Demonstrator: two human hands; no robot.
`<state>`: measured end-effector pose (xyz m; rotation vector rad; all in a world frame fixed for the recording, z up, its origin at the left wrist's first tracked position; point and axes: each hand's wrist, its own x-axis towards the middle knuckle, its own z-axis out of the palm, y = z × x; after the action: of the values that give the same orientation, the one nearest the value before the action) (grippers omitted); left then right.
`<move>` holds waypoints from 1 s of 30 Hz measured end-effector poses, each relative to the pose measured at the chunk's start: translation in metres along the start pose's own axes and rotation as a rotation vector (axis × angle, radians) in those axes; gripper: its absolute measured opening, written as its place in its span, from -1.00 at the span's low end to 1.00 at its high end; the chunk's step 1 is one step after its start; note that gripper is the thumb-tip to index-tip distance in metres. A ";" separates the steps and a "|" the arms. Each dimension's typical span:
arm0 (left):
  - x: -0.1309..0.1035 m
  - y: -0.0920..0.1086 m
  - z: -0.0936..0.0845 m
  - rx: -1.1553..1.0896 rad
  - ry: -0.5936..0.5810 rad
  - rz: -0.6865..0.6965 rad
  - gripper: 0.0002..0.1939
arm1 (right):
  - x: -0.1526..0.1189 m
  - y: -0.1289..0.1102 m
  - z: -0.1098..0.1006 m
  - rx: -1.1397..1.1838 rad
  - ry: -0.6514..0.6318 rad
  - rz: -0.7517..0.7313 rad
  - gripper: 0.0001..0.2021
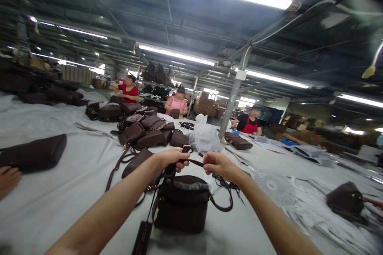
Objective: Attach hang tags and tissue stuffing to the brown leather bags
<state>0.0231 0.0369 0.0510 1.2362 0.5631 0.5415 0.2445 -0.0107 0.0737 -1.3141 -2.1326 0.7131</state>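
Note:
A dark brown bag (182, 205) stands upright on the pale table covering, with clear plastic at its top opening. Above it, my left hand (175, 159) is closed on the bag's strap (196, 162) near a metal buckle. My right hand (218, 165) pinches the same strap a short way to the right, so a piece of it spans the gap between both hands. The strap's lower part loops down at the bag's right side. A dark hang tag (143, 238) on a cord lies at the bag's lower left.
Behind the bag is a pile of brown bags (146, 129), with white plastic (205, 135) beside it. A white fan (273, 186) is at the right. Another person's hand (8, 179) touches a brown bag (38, 153) at the left. Several people work beyond, near a metal post (231, 99).

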 end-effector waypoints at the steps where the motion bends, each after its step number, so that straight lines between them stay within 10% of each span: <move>1: -0.001 0.000 -0.001 0.011 -0.001 -0.010 -0.58 | -0.003 0.001 -0.002 -0.054 -0.008 -0.012 -0.95; 10: -0.003 0.006 0.021 0.075 -0.051 -0.067 -0.58 | -0.002 -0.026 0.004 -0.571 0.225 -0.267 -0.93; 12: -0.004 0.009 0.024 0.133 -0.069 -0.064 -0.61 | -0.002 -0.031 0.009 -0.670 0.244 -0.266 -0.67; 15: -0.004 0.012 0.028 0.244 -0.112 -0.071 -0.67 | -0.002 -0.040 0.016 -0.895 0.156 -0.310 -0.37; 22: -0.008 0.012 0.026 0.349 -0.119 -0.058 -0.71 | -0.002 -0.055 0.002 -1.227 -0.091 -0.217 -0.71; 30: -0.017 -0.023 0.013 0.186 -0.023 -0.054 -0.60 | 0.001 0.002 -0.021 -0.736 -0.031 -0.168 -0.52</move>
<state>0.0209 0.0116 0.0333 1.3970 0.6364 0.4362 0.2596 -0.0060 0.0880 -1.4309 -2.6077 -0.1570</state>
